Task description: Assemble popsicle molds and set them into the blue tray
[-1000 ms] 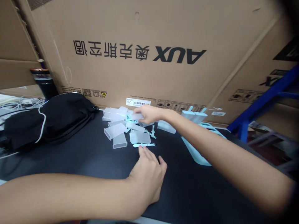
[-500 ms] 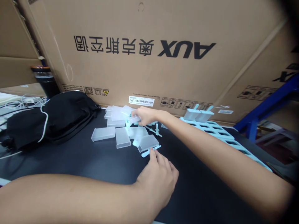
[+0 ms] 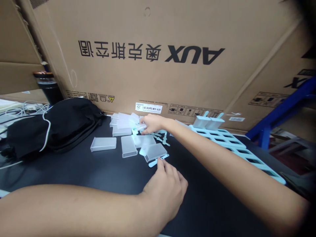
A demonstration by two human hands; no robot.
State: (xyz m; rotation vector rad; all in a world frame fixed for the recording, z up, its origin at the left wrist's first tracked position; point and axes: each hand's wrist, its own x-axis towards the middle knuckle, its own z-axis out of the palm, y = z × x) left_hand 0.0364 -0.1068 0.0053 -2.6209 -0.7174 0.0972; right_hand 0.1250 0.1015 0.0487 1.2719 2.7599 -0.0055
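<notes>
My right hand point(image 3: 152, 123) reaches to the far side of the black tabletop. Its fingers are closed on a clear ice-pop mould point(image 3: 141, 126) at the edge of a pile of similar moulds point(image 3: 125, 122). My left hand point(image 3: 168, 189) rests nearer me, fingers bent and slightly apart, seemingly holding nothing. Its fingertips touch or nearly touch a light blue ice-pop stick point(image 3: 153, 163). A clear mould point(image 3: 156, 151) lies just beyond that stick. Further left are another mould point(image 3: 129, 146) and a separate mould point(image 3: 103, 144). Several blue sticks point(image 3: 165, 138) lie beside my right wrist.
A light blue rack point(image 3: 238, 144) with rectangular openings stands at right, two moulds with sticks point(image 3: 208, 122) upright in it. A black bag point(image 3: 66, 125), white cables point(image 3: 46, 131) and a dark tumbler point(image 3: 49, 87) are at left. A large cardboard box point(image 3: 153, 79) walls off the back.
The separate mould at the left has slid a little further left and turned slightly. My right hand keeps its place at the pile; my left hand stays by the stick. The view has shifted slightly.
</notes>
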